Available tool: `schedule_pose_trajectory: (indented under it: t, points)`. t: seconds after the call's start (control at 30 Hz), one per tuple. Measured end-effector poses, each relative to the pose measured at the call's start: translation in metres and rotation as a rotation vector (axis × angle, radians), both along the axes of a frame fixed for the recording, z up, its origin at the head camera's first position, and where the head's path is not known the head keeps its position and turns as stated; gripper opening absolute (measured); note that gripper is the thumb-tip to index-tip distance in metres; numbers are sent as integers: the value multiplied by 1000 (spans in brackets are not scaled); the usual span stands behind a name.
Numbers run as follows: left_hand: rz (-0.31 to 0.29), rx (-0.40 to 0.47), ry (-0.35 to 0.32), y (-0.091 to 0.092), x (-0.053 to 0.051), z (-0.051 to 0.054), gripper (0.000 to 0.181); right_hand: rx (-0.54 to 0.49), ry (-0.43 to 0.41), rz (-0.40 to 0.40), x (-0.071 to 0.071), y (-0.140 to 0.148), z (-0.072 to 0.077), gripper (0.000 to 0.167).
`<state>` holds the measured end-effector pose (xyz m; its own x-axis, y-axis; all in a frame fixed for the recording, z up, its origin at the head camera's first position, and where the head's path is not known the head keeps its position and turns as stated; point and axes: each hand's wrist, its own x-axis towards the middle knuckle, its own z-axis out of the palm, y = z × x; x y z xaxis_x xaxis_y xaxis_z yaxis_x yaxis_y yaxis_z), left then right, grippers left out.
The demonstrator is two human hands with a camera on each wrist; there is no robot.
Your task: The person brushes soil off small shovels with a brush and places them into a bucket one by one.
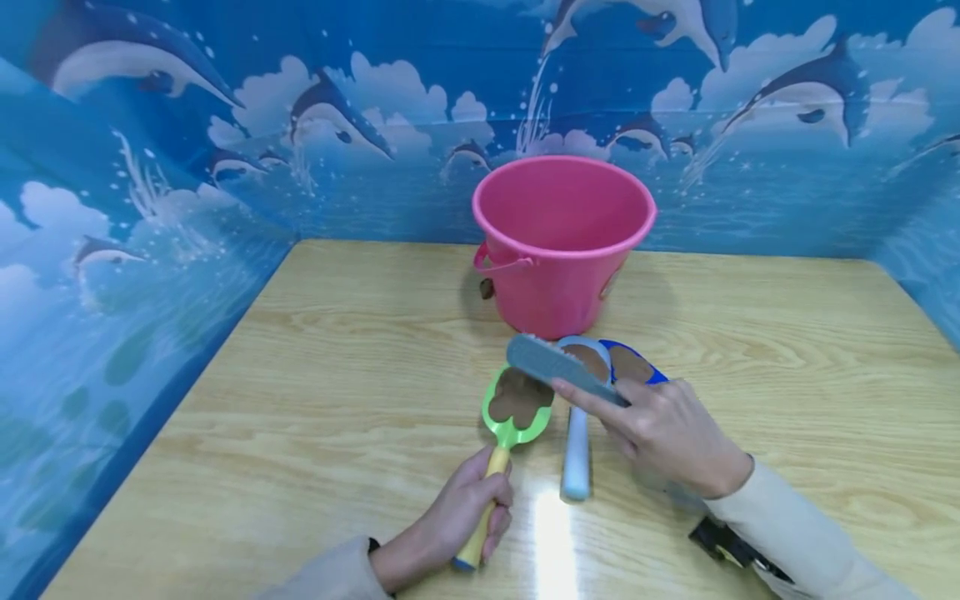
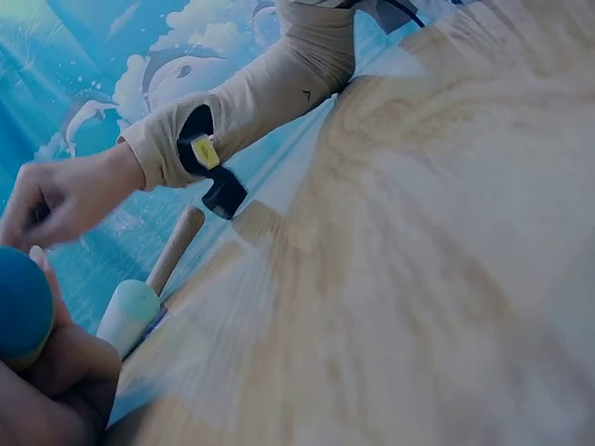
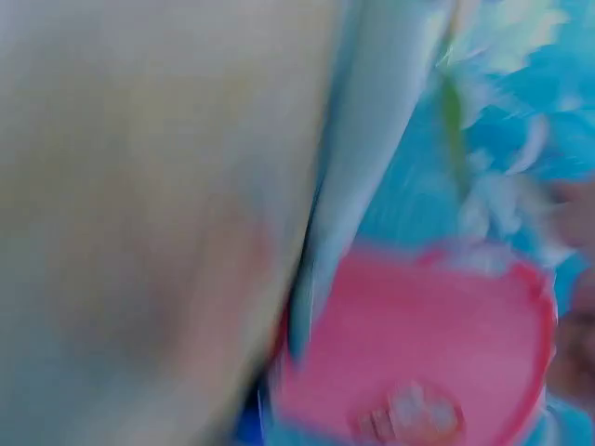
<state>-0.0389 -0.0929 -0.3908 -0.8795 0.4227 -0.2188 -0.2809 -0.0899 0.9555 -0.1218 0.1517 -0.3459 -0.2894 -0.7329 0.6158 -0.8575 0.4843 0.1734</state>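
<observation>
My left hand (image 1: 472, 504) grips the yellow handle of a toy shovel (image 1: 510, 433) with a green head and a brown, clover-shaped middle. In the left wrist view, the handle's blue end (image 2: 23, 307) shows in that hand. My right hand (image 1: 663, 429) holds a flat grey-blue brush (image 1: 551, 362) with a rough pale edge, index finger along it. The brush tip hangs over the green head's upper edge; I cannot tell if they touch. Beneath the brush and right hand lie a light-blue toy shovel (image 1: 577, 450) and a dark-blue one (image 1: 633, 365), both with brown middles and partly hidden.
A pink bucket (image 1: 551, 292) stands upright behind the shovels, its handle hanging at the left. Something small and brown (image 1: 487, 288) shows beside it. The wooden table (image 1: 337, 375) meets a dolphin-print backdrop (image 1: 390, 183) at the back and sides. The right wrist view is badly blurred.
</observation>
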Motion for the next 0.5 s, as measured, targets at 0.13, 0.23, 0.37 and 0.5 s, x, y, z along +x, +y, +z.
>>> schedule_pose_trajectory:
  t: [0.13,0.23,0.37,0.5]
  points:
    - [0,11,-27,1,1,0,9,-16,-85,23,0,3,4,40]
    - [-2,7,-22,1,1,0,9,4,-216,112,2,-1,2,37]
    - [0,9,-20,2,1,0,9,68,-343,118,7,-4,0,36]
    - [2,19,-21,3,0,1,10,134,-331,18,10,-4,0,52]
